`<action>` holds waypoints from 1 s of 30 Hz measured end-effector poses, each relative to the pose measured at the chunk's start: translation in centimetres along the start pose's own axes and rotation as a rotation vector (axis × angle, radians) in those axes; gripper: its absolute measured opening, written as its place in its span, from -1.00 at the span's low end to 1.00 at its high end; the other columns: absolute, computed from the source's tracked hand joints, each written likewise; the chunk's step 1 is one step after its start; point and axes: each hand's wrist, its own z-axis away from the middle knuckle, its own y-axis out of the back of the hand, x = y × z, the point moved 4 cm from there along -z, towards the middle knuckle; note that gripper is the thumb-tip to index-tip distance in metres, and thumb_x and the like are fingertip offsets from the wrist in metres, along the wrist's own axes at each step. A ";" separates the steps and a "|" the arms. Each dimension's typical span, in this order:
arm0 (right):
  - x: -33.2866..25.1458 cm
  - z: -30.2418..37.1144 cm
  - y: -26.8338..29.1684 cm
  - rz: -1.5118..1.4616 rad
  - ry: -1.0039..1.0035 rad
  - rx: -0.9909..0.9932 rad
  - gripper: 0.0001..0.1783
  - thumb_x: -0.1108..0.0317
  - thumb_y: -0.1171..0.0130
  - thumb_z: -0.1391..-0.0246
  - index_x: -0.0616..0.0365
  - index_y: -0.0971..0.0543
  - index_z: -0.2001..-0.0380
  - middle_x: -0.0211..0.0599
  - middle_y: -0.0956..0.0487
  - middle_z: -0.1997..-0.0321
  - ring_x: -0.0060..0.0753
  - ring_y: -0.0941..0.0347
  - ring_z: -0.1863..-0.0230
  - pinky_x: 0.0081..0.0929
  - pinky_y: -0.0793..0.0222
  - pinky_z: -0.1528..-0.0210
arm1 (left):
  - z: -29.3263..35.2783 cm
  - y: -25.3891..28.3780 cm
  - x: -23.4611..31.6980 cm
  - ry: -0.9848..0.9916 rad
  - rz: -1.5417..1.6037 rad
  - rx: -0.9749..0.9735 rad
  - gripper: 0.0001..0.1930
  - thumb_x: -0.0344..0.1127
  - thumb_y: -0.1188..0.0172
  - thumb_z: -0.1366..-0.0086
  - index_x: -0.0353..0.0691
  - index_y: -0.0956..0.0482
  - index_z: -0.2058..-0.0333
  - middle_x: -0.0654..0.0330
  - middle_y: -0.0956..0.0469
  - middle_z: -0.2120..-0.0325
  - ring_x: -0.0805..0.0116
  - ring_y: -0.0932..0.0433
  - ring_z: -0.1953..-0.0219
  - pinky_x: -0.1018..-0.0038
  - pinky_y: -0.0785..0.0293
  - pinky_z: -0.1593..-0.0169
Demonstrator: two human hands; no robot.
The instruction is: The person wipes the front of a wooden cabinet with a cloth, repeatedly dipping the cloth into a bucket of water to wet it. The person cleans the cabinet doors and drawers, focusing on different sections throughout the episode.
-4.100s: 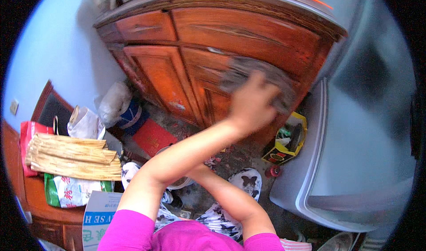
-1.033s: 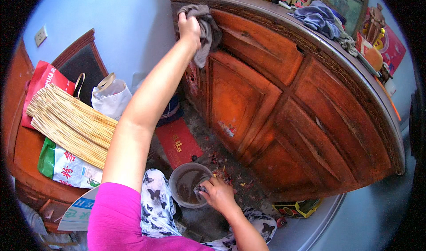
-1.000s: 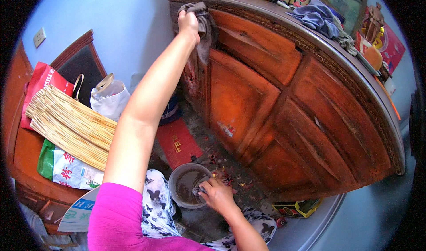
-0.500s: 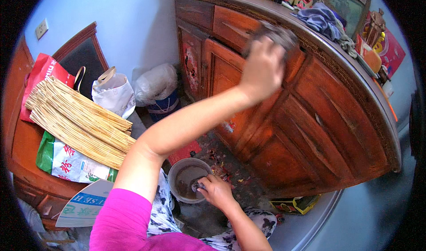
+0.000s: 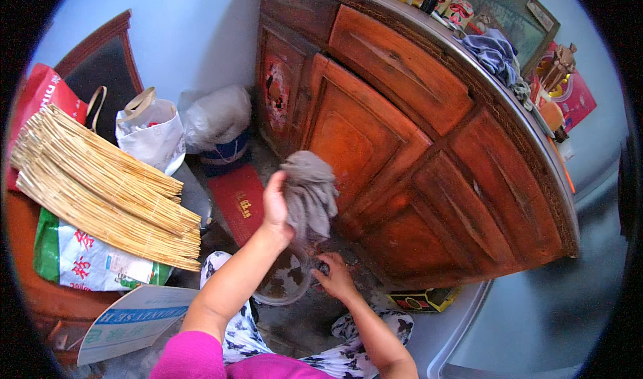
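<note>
In mid-frame, the left hand (image 5: 276,211) clutches a grey cloth (image 5: 310,195) up-frame of the bowl (image 5: 278,302); the right hand (image 5: 338,280), nearer the bowl, pinches perhaps a scourer (image 5: 323,268).

With the round pale bucket (image 5: 281,303) marking the clock's centre, the reddish-brown wooden cabinet (image 5: 368,141) is standing at one o'clock, bearing the crumpled blue cloth (image 5: 492,52). The flat rectangular red sheet (image 5: 234,193) is lying at eleven, the long tan stalk bundle (image 5: 110,184) is resting partly over the green-and-white plastic bag (image 5: 94,258) at ten, and the black-and-yellow box (image 5: 423,300) is sitting at three.
</note>
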 end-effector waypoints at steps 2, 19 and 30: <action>-1.2 -0.8 1.8 -0.008 0.003 0.083 -0.41 0.23 -0.40 -0.15 0.15 -0.50 -0.21 -0.05 -0.56 -0.16 0.07 -0.46 -0.23 -0.11 -0.37 -0.28 | -0.6 2.8 2.1 0.039 0.152 -0.050 -0.44 0.07 0.01 -0.37 -0.29 -0.58 -0.07 -0.04 -0.67 0.01 -0.03 -0.66 0.01 0.06 -0.54 -0.19; -23.2 -15.5 28.1 1.476 0.819 0.798 -0.67 0.44 -0.23 -0.11 -0.17 -0.65 0.06 -0.69 -0.68 -0.03 -0.40 -0.54 -0.03 -0.33 -0.44 -0.06 | -2.5 11.5 0.3 0.249 -0.050 0.403 -0.78 -0.25 -0.12 -0.16 -0.18 -0.61 0.27 0.11 -0.68 0.33 0.09 -0.66 0.30 0.14 -0.65 0.08; -31.6 -35.2 22.4 1.631 0.916 0.786 -0.77 0.30 -0.23 -0.03 -0.17 -0.69 0.20 -0.56 -0.60 0.22 -0.38 -0.48 -0.04 -0.33 -0.37 -0.04 | -0.9 8.1 2.9 0.179 0.035 0.389 -0.71 -0.49 -0.06 -0.16 -0.11 -0.48 0.12 0.23 -0.54 0.26 0.25 -0.58 0.25 0.28 -0.63 0.11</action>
